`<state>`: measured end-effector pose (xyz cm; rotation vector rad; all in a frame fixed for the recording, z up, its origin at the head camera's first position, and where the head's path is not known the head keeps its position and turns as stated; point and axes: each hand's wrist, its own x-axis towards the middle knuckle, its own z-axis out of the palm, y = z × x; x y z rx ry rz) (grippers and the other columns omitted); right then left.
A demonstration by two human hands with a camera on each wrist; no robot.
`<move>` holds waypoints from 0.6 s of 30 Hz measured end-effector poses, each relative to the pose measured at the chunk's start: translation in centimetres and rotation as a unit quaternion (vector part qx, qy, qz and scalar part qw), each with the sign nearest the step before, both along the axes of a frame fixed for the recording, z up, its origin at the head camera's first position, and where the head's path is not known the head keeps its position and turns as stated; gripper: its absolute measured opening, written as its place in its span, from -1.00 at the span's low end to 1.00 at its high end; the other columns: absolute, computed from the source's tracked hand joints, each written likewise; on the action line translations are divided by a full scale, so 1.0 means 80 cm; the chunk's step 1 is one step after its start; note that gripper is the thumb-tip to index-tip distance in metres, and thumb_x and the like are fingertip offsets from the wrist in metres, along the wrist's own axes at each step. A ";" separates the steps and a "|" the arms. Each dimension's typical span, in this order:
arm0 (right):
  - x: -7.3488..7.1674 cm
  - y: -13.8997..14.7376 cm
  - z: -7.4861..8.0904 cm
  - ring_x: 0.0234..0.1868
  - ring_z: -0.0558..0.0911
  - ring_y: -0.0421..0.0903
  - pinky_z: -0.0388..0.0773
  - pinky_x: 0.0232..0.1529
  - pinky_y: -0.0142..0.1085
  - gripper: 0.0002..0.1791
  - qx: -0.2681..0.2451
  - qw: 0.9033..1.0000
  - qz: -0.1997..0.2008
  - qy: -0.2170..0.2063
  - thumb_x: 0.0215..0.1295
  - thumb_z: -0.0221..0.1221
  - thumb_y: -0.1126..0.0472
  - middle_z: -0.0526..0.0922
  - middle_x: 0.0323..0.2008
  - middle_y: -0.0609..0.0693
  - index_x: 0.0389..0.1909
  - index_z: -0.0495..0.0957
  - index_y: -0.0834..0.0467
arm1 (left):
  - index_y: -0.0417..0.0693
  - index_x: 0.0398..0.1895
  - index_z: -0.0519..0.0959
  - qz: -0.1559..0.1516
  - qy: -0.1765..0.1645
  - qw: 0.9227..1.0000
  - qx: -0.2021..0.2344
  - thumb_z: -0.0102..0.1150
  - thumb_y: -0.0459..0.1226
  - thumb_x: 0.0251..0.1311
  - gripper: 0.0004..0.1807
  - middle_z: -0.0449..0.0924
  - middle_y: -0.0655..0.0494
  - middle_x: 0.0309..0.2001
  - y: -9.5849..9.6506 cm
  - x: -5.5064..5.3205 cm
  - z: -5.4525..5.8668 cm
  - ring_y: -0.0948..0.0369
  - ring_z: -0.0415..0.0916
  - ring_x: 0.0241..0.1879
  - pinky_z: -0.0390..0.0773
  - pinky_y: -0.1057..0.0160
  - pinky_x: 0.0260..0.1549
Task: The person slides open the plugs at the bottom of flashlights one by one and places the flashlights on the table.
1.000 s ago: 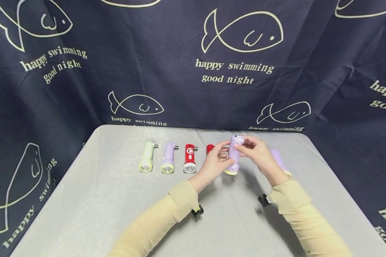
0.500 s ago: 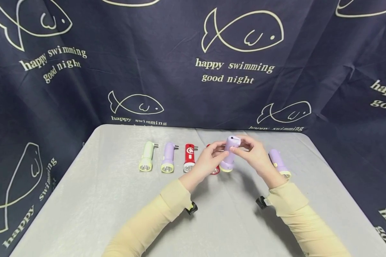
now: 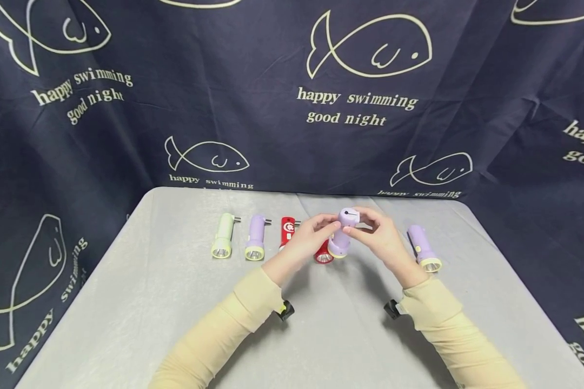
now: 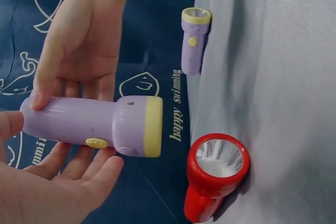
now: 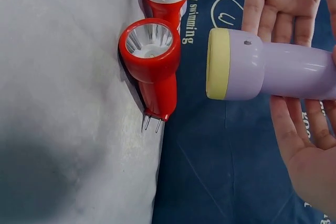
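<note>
A lilac flashlight (image 3: 339, 241) with a yellow rim is held above the table by both hands, its tail end tipped up toward the head camera. My left hand (image 3: 309, 237) pinches it from the left, and my right hand (image 3: 382, 235) grips it from the other side, thumb near the tail. A yellow switch (image 4: 96, 142) shows on its underside in the left wrist view. Just behind and below lies a red flashlight (image 3: 323, 256), mostly covered by the left hand in the head view; its whole body and two plug prongs (image 5: 153, 123) appear in the right wrist view.
To the left on the grey table (image 3: 141, 302) lie a green flashlight (image 3: 223, 235), a lilac one (image 3: 256, 236) and a red one with a white rim (image 3: 287, 229), partly hidden. Another lilac flashlight (image 3: 423, 247) lies at the right. A dark printed cloth (image 3: 272, 97) hangs behind.
Both hands have shifted a little left with the lilac flashlight, whose tail end has tipped toward the head camera. The lilac flashlight at the right has come into full view.
</note>
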<state>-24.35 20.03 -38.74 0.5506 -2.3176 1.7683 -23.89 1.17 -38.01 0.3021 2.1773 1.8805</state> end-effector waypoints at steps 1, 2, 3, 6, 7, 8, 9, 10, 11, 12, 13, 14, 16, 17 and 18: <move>0.000 -0.001 0.000 -0.16 0.61 -0.36 0.59 -0.09 -0.41 -0.55 -0.001 1.000 0.002 0.001 0.06 0.32 0.41 0.65 -0.26 -0.31 0.02 0.49 0.36 | 0.02 0.15 0.50 0.001 -0.006 1.000 -0.001 0.11 -0.03 0.26 -0.56 0.54 0.11 0.10 -0.001 0.000 0.002 0.20 0.43 0.14 0.40 0.15 0.19; 0.001 -0.001 -0.001 -0.16 0.61 -0.36 0.59 -0.08 -0.41 -0.55 -0.003 1.000 0.004 0.001 0.06 0.32 0.42 0.65 -0.26 -0.31 0.02 0.49 0.37 | 0.01 0.15 0.50 0.002 -0.012 1.000 -0.001 0.11 -0.03 0.26 -0.56 0.53 0.10 0.12 -0.001 0.000 0.003 0.20 0.43 0.15 0.41 0.15 0.19; 0.001 -0.002 -0.001 -0.16 0.61 -0.36 0.59 -0.08 -0.41 -0.54 -0.001 1.000 0.006 0.003 0.06 0.32 0.42 0.65 -0.26 -0.32 0.02 0.49 0.38 | 0.00 0.16 0.50 0.001 -0.016 1.000 0.000 0.11 -0.04 0.26 -0.55 0.52 0.09 0.13 -0.002 0.000 0.005 0.20 0.43 0.14 0.42 0.16 0.18; 0.002 -0.004 -0.002 -0.17 0.62 -0.36 0.59 -0.08 -0.40 -0.53 -0.009 1.000 0.012 0.006 0.03 0.32 0.45 0.65 -0.26 -0.31 0.02 0.49 0.41 | -0.06 0.17 0.48 0.000 -0.027 1.000 0.007 0.09 -0.06 0.28 -0.55 0.51 0.06 0.16 -0.004 0.000 0.008 0.18 0.46 0.12 0.45 0.17 0.15; 0.003 -0.005 -0.003 -0.18 0.62 -0.36 0.59 -0.08 -0.40 -0.52 -0.009 1.000 0.014 0.008 0.02 0.33 0.46 0.65 -0.25 -0.31 0.02 0.49 0.41 | -0.07 0.17 0.48 0.000 -0.031 0.999 0.010 0.09 -0.07 0.28 -0.54 0.51 0.05 0.16 -0.004 0.000 0.009 0.17 0.47 0.10 0.46 0.17 0.13; 0.003 -0.006 -0.003 -0.17 0.62 -0.36 0.59 -0.08 -0.40 -0.52 -0.008 1.000 0.018 0.011 0.01 0.33 0.47 0.65 -0.25 -0.31 0.02 0.49 0.42 | -0.09 0.18 0.47 -0.001 -0.035 0.999 0.014 0.09 -0.08 0.28 -0.54 0.50 0.04 0.16 -0.005 0.000 0.010 0.17 0.48 0.09 0.47 0.16 0.13; 0.004 -0.007 -0.004 -0.18 0.62 -0.36 0.59 -0.09 -0.41 -0.51 -0.009 1.000 0.021 0.014 0.00 0.33 0.48 0.64 -0.24 -0.32 0.02 0.48 0.43 | -0.10 0.18 0.47 -0.001 -0.040 0.999 0.020 0.08 -0.08 0.29 -0.54 0.51 0.04 0.15 -0.006 0.001 0.010 0.16 0.49 0.08 0.47 0.16 0.12; 0.004 -0.008 -0.005 -0.18 0.62 -0.35 0.60 -0.09 -0.40 -0.51 -0.011 1.000 0.024 0.017 -0.01 0.33 0.50 0.65 -0.24 -0.32 0.02 0.48 0.43 | -0.12 0.18 0.47 -0.002 -0.045 0.999 0.027 0.08 -0.09 0.29 -0.54 0.51 0.03 0.15 -0.006 0.000 0.010 0.16 0.49 0.08 0.47 0.15 0.12; 0.004 -0.009 -0.005 -0.18 0.62 -0.35 0.60 -0.10 -0.39 -0.51 -0.013 0.999 0.027 0.019 -0.02 0.33 0.51 0.65 -0.23 -0.31 0.01 0.48 0.43 | -0.14 0.17 0.47 -0.003 -0.051 0.998 0.035 0.08 -0.10 0.29 -0.54 0.51 0.02 0.14 -0.007 0.001 0.011 0.15 0.50 0.08 0.48 0.14 0.12; 0.004 -0.010 -0.006 -0.18 0.62 -0.35 0.60 -0.10 -0.39 -0.50 -0.013 0.999 0.031 0.023 -0.03 0.32 0.53 0.64 -0.22 -0.31 0.02 0.48 0.44 | -0.15 0.16 0.47 -0.002 -0.057 0.997 0.043 0.08 -0.10 0.29 -0.54 0.52 0.02 0.13 -0.007 0.001 0.011 0.15 0.50 0.07 0.48 0.14 0.11; 0.005 -0.011 -0.006 -0.17 0.62 -0.34 0.60 -0.10 -0.39 -0.50 -0.014 0.999 0.032 0.027 -0.03 0.32 0.54 0.64 -0.21 -0.31 0.01 0.48 0.44 | -0.16 0.16 0.48 -0.002 -0.063 0.997 0.051 0.09 -0.11 0.29 -0.55 0.52 0.01 0.12 -0.008 0.001 0.012 0.15 0.49 0.08 0.48 0.13 0.11; 0.005 -0.012 -0.006 -0.16 0.62 -0.34 0.60 -0.09 -0.39 -0.50 -0.016 0.999 0.037 0.033 -0.04 0.32 0.54 0.64 -0.20 -0.30 0.01 0.48 0.44 | -0.17 0.15 0.48 -0.002 -0.068 0.996 0.060 0.08 -0.12 0.29 -0.55 0.52 0.00 0.11 -0.008 0.001 0.012 0.14 0.49 0.08 0.49 0.13 0.11; 0.006 -0.013 -0.006 -0.14 0.61 -0.33 0.60 -0.08 -0.38 -0.49 -0.018 0.998 0.038 0.042 -0.06 0.32 0.56 0.63 -0.18 -0.30 0.01 0.50 0.44 | -0.19 0.13 0.48 -0.002 -0.076 0.994 0.075 0.09 -0.13 0.28 -0.57 0.52 -0.01 0.09 -0.009 0.001 0.013 0.13 0.49 0.07 0.50 0.13 0.09; 0.006 -0.014 -0.006 -0.13 0.60 -0.33 0.59 -0.07 -0.38 -0.49 -0.017 0.998 0.039 0.047 -0.07 0.33 0.56 0.63 -0.16 -0.30 0.00 0.50 0.44 | -0.20 0.13 0.48 -0.002 -0.079 0.994 0.080 0.09 -0.14 0.28 -0.57 0.52 -0.02 0.08 -0.009 0.001 0.014 0.13 0.49 0.06 0.51 0.12 0.08; 0.007 -0.015 -0.006 -0.12 0.60 -0.32 0.59 -0.06 -0.38 -0.49 -0.016 0.998 0.039 0.052 -0.08 0.33 0.56 0.62 -0.15 -0.30 0.00 0.51 0.43 | -0.21 0.12 0.48 -0.002 -0.081 0.993 0.086 0.09 -0.14 0.28 -0.57 0.52 -0.04 0.08 -0.009 0.001 0.014 0.12 0.50 0.06 0.52 0.12 0.07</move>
